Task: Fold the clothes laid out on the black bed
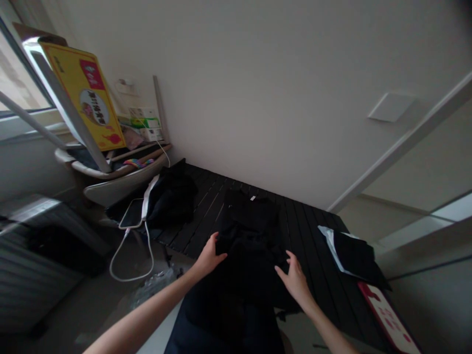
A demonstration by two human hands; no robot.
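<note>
A black garment lies spread on a black slatted table, a small white label showing at its far collar. My left hand grips the garment's left edge, fingers curled over the fabric. My right hand rests on the garment's right side with fingers bent onto the cloth. The near part of the garment hangs over the table's front edge toward my lap.
A folded black and white garment pile sits at the table's right. Another dark bundle lies at the left, beside a phone on a white cable. A chair with a yellow box stands far left. A red-and-white card lies near right.
</note>
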